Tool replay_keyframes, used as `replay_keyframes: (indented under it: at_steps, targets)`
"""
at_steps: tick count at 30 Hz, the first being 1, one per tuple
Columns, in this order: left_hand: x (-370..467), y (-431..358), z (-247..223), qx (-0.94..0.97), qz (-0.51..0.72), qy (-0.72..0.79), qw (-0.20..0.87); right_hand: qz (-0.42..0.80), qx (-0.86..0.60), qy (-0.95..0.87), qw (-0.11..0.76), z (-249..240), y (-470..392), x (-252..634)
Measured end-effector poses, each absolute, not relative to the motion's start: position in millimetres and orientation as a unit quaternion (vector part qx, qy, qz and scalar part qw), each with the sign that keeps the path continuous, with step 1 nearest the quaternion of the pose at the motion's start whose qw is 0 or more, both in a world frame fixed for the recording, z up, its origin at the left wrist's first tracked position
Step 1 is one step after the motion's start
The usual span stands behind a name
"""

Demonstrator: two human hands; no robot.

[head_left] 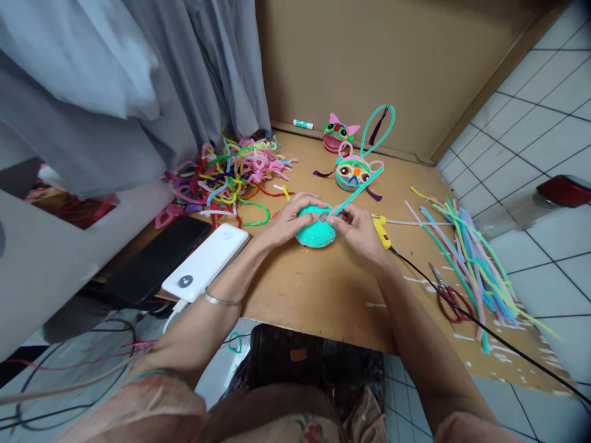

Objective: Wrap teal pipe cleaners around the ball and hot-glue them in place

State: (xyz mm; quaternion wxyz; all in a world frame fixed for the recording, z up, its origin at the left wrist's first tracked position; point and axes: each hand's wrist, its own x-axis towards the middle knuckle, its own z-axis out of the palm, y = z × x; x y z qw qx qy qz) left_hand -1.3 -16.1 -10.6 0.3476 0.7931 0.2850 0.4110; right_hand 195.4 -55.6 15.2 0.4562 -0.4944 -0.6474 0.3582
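Note:
A turquoise ball [315,235], its surface covered in coiled pipe cleaner, rests on the table in front of me. My left hand [300,215] is curled over its upper left side and holds it. In my right hand [353,223], thumb and fingers pinch a turquoise pipe cleaner [357,195] near its lower end, against the top of the ball. The rest of that pipe cleaner slants up and to the right. A small greyish spot shows on the ball between my fingertips; I cannot make out what it is.
Two finished animal heads [338,134] stand at the back. A tangle of pipe cleaners [231,172] lies left, beside a black phone [159,258] and white power bank [206,261]. On the right are a yellow glue gun [381,231] with black cord, red-handled scissors [455,303] and straight pipe cleaners [480,264].

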Motion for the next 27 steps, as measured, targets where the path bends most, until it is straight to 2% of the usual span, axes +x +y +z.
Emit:
replay_keyframes:
  at_steps: [27]
  targets:
    - [2.6, -21.5, -5.2, 0.786, 0.410, 0.285, 0.363, 0.357, -0.504, -0.640, 0.456, 15.6, -56.4, 194.4]
